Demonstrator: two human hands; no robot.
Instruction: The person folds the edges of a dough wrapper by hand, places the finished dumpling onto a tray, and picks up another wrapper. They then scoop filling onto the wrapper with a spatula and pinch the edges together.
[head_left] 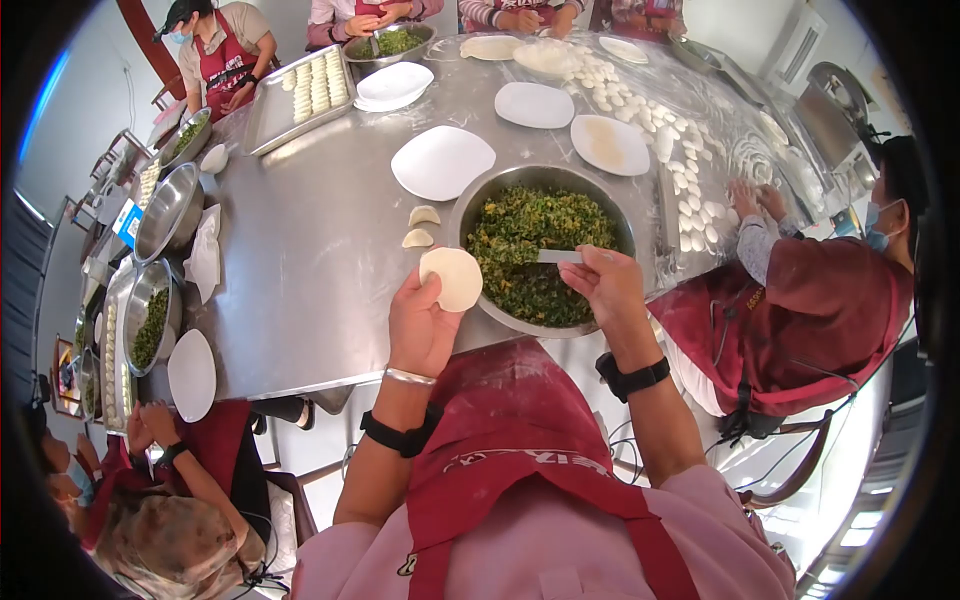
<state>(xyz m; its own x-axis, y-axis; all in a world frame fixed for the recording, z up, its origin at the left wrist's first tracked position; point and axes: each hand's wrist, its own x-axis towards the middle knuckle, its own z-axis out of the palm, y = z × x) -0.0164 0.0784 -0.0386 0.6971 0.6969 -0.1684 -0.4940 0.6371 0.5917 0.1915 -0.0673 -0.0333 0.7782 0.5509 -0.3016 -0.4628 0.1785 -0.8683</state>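
Observation:
A round, flat dough wrapper point(455, 279) lies on the fingers of my left hand point(424, 325), with the thumb over its edge. My right hand point(610, 285) pinches the end of a flat, light-coloured spatula point(560, 256). The spatula's other end rests in chopped green and yellow filling point(545, 215). That filling is in a large metal bowl point(627, 232) in front of me, to the right of the wrapper. Two folded dumplings point(418, 238) sit on the steel table, just beyond my left hand.
White plates point(443, 163) stand behind the bowl on the steel table point(310, 260). Many dough pieces point(690, 180) lie on the floured right side. A tray of dumplings point(318, 88) stands back left. More bowls point(168, 215) line the left. People work around the table; one person point(810, 310) is close on my right.

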